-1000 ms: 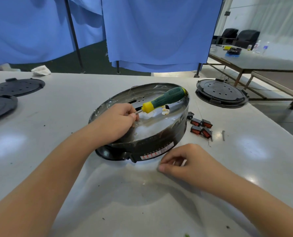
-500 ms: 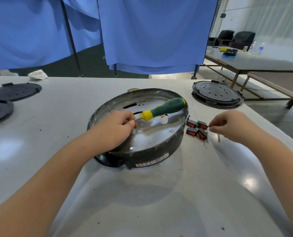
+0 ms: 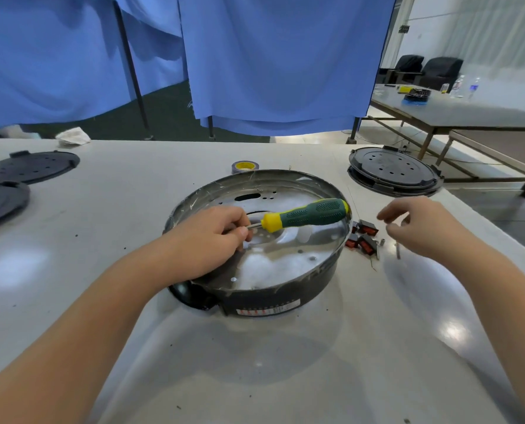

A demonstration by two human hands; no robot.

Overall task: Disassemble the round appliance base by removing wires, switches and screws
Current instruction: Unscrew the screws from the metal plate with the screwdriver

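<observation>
at the middle of the white table (image 3: 71, 301) the round appliance base (image 3: 256, 240) is kept open side up, so its metal floor can be reached. the screwdriver (image 3: 304, 215) is pinched by its shaft in the left hand (image 3: 206, 240), apparently parked, its green handle lying over the pan. the right hand (image 3: 417, 228) is held relaxed and empty above the red switches (image 3: 363, 237) and loose screws (image 3: 397, 250), presumably gathered there as removed parts. half a second ago that hand's fingertips were pinched together at the pile; now they are spread.

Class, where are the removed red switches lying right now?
In the head view, the red switches lie on the table, right of the round base, near the right hand.
</observation>
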